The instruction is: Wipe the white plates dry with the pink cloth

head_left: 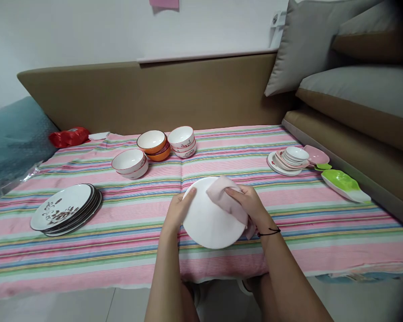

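Observation:
A round white plate [208, 223] is held up over the front part of the striped cloth, its plain face toward me. My left hand [180, 206] grips the plate's left rim, thumb on the face and fingers hidden behind. My right hand [246, 202] is closed on a pale pink cloth [226, 197], pressing it against the plate's upper right; part of the cloth hangs past the right rim. A dark cord bracelet circles the right wrist.
On the striped cover [147, 201] stand a stack of patterned plates [63, 208] at left, white bowls [129, 162], orange bowls [152, 143] and more white bowls [182, 137] behind. Small dishes [293, 156] and a green leaf-shaped dish [342, 181] lie right, near stacked cushions [356, 94].

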### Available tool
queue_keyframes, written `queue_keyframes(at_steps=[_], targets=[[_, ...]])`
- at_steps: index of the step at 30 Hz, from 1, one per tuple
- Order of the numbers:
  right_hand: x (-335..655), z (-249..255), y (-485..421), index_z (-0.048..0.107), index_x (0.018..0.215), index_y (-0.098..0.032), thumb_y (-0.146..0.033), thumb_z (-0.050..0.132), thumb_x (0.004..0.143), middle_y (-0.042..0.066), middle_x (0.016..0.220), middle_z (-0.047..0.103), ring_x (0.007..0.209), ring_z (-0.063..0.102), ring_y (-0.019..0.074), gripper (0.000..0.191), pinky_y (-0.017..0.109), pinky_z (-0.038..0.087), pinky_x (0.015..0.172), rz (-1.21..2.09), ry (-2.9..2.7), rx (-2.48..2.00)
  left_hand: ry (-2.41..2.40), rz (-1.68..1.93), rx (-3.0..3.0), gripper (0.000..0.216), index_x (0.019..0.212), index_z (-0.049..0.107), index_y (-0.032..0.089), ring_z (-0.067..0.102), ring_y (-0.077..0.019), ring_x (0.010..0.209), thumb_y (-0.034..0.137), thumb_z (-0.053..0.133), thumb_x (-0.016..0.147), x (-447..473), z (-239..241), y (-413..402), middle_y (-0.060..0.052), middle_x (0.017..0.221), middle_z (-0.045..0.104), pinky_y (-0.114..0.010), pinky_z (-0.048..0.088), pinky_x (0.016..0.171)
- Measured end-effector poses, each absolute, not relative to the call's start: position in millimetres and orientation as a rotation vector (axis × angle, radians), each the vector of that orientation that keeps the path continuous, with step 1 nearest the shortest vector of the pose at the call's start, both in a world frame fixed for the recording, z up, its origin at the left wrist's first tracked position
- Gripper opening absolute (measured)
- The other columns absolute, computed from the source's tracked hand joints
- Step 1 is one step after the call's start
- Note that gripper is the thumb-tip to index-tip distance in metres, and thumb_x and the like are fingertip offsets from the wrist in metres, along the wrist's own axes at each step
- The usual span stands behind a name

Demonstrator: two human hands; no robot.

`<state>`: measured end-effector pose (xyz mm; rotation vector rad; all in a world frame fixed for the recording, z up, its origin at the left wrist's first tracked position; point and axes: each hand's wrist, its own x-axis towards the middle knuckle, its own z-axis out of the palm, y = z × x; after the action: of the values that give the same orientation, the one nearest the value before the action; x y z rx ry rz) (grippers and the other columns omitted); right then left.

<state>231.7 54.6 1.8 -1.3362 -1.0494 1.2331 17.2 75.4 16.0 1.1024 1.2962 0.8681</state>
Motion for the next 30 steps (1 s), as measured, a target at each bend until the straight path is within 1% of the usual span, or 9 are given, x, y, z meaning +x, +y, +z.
queue_keyframes(at_steps=[4,9,13,16,18,20,25,30], targets=[[229,2,54,0.057,0.068,-0.014,-0.051,0.067,0.068,0.000,0.063,0.053,0.059,0.047,0.0129,0.038,0.023,0.034,0.051,1.228,-1.053,-1.330,1.337,0.926,1.084,0.045,0.065,0.065,0.011,0.056,-0.0160,0.049,0.055,0.069,0.065,19,12,77,-0.007,0.058,0.063,-0.023,0.038,0.044],[224,2,54,0.061,0.082,-0.015,-0.052,0.063,0.073,0.003,0.075,0.060,0.067,0.052,0.0159,0.039,0.025,0.040,0.057,1.121,-0.999,-1.312,1.360,1.200,0.765,0.046,0.070,0.065,0.009,0.058,-0.0187,0.050,0.054,0.071,0.062,34,6,79,-0.009,0.062,0.064,-0.027,0.043,0.046],[210,-4,56,0.061,0.092,-0.015,-0.052,0.058,0.077,0.005,0.081,0.062,0.073,0.055,0.0186,0.040,0.027,0.042,0.061,1.044,-0.978,-1.369,1.378,1.457,0.433,0.043,0.081,0.065,0.008,0.061,-0.0186,0.058,0.049,0.069,0.067,49,2,80,-0.011,0.074,0.066,-0.030,0.048,0.052],[199,-10,58,0.061,0.098,-0.016,-0.051,0.058,0.077,0.005,0.086,0.064,0.079,0.057,0.0201,0.040,0.027,0.044,0.066,1.040,-0.988,-1.354,1.462,1.521,0.314,0.041,0.086,0.065,0.007,0.061,-0.0176,0.061,0.045,0.067,0.071,52,1,82,-0.011,0.079,0.066,-0.029,0.049,0.054],[197,-12,60,0.063,0.095,-0.017,-0.051,0.060,0.076,0.005,0.085,0.064,0.080,0.057,0.0200,0.040,0.027,0.043,0.067,1.043,-0.968,-1.339,1.503,1.512,0.362,0.040,0.083,0.064,0.007,0.060,-0.0171,0.059,0.046,0.067,0.070,50,1,83,-0.011,0.077,0.066,-0.029,0.048,0.052],[201,-12,61,0.063,0.089,-0.017,-0.052,0.062,0.074,0.003,0.081,0.063,0.074,0.055,0.0183,0.039,0.026,0.042,0.064,1.049,-0.928,-1.335,1.518,1.462,0.483,0.042,0.077,0.064,0.008,0.058,-0.0170,0.057,0.049,0.067,0.069,46,0,84,-0.010,0.072,0.064,-0.028,0.047,0.050],[219,-7,59,0.060,0.077,-0.015,-0.050,0.067,0.068,-0.001,0.067,0.056,0.063,0.048,0.0141,0.036,0.024,0.037,0.056,1.068,-0.849,-1.359,1.476,1.136,0.818,0.041,0.064,0.062,0.011,0.055,-0.0166,0.048,0.052,0.066,0.068,34,1,84,-0.008,0.059,0.061,-0.026,0.041,0.043],[231,-4,52,0.053,0.068,-0.016,-0.052,0.064,0.070,-0.003,0.060,0.049,0.056,0.041,0.0114,0.038,0.023,0.032,0.051,1.185,-1.036,-1.394,1.327,0.869,1.034,0.039,0.064,0.065,0.011,0.056,-0.0173,0.046,0.050,0.066,0.069,26,8,78,-0.009,0.058,0.063,-0.025,0.038,0.041]])
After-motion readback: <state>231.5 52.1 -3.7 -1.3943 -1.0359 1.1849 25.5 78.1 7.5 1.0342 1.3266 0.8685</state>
